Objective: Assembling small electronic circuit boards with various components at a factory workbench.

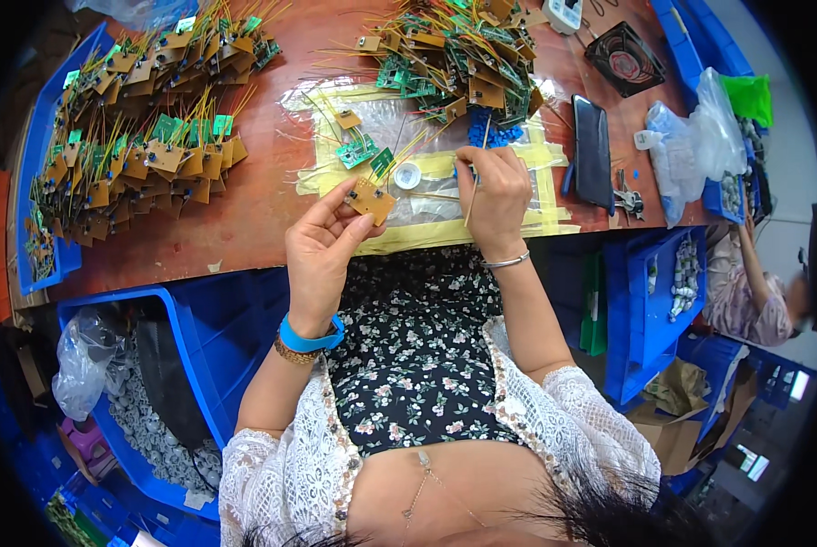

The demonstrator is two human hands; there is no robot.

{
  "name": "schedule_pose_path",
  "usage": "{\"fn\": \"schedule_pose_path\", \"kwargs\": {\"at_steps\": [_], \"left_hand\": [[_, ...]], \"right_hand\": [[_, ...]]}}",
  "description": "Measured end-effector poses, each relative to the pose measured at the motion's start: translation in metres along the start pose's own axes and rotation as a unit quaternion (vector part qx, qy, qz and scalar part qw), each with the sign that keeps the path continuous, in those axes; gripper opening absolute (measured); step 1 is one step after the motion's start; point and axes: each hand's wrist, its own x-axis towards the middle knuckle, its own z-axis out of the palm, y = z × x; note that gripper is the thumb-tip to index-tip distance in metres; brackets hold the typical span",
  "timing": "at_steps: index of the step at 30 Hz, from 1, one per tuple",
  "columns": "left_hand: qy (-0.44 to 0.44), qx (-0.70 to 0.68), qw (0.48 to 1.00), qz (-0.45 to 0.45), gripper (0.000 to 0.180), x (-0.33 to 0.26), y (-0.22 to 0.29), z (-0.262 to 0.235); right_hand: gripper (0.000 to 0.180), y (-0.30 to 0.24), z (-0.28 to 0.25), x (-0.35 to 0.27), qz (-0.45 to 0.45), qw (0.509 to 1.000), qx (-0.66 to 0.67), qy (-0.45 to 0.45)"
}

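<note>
Two large heaps of small circuit boards lie on the counter: one heap at the left, one at the top middle, each too dense to count. Three loose boards sit between them, and one tan board is in the left hand. One black phone, one small fan, one round solder pot.

Single head view: your camera looks steeply down from above your lap, close over the tabletop edge. Fisheye bends the rim; your forearms enter from below.
</note>
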Motion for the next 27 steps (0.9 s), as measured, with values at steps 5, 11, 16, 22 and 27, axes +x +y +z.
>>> {"fn": "schedule_pose_path", "kwargs": {"at_steps": [5,11,16,22,27], "left_hand": [[0.0,0.011,1.0,-0.005,0.044,-0.003,0.001,0.003],[-0.004,0.007,1.0,-0.009,0.043,-0.004,0.005,0.004],[-0.045,0.018,0.999,-0.023,0.042,-0.006,0.0,0.005],[-0.073,0.019,0.997,-0.029,0.041,-0.009,0.005,0.016],[-0.079,0.026,0.996,-0.02,0.04,-0.015,0.004,0.016]], "right_hand": [[0.012,-0.007,-0.001,0.0,0.025,0.999,0.023,-0.013],[0.015,-0.009,0.0,-0.004,0.024,0.998,0.062,0.004],[0.021,-0.05,-0.017,-0.005,-0.032,0.967,0.242,0.08],[0.022,-0.061,-0.022,-0.005,-0.154,0.971,0.182,0.031],[0.021,-0.06,-0.032,-0.012,-0.153,0.969,0.195,0.016]]}}
